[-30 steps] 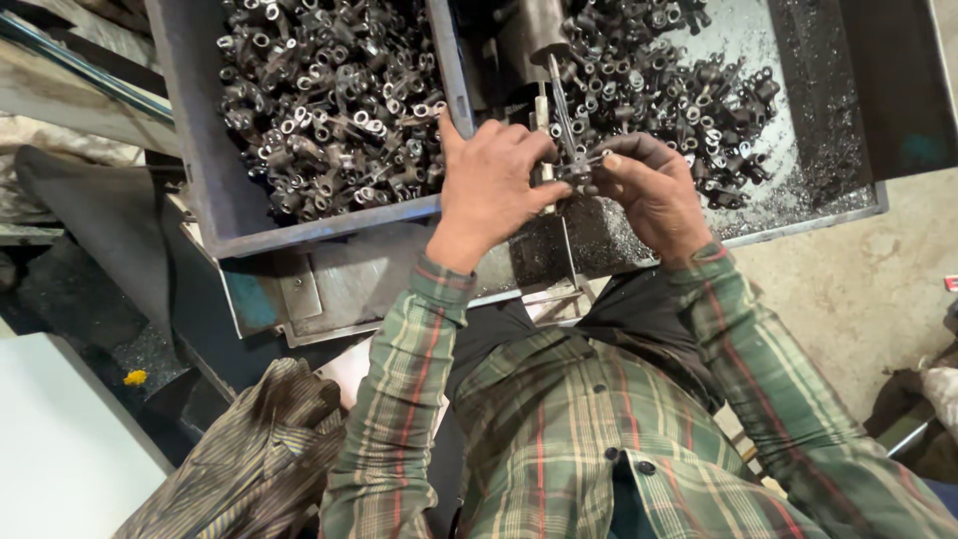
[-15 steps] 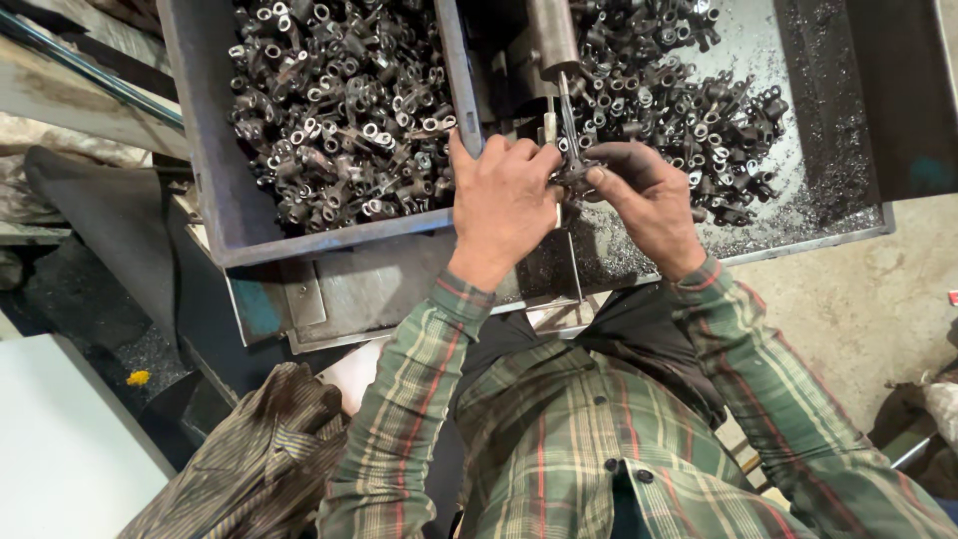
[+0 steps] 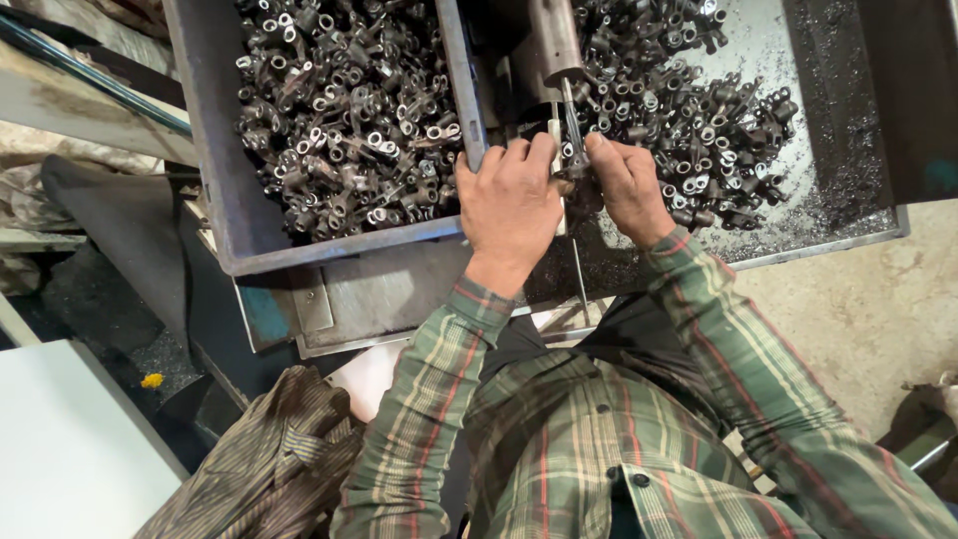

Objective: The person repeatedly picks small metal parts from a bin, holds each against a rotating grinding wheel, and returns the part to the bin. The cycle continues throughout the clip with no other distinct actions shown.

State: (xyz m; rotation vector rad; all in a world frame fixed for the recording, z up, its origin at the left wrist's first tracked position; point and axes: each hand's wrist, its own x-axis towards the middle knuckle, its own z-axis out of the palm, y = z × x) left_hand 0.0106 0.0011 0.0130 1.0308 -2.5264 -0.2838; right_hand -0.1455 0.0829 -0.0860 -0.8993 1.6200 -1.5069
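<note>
In the head view, a small metal fitting (image 3: 571, 182) is pinched between the curled left hand (image 3: 511, 205) and right hand (image 3: 629, 188) under the drill spindle (image 3: 555, 45) (similar parts fill the left bin (image 3: 215, 150)).

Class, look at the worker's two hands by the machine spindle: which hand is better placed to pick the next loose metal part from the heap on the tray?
Probably the right hand: it borders the heap.
</note>
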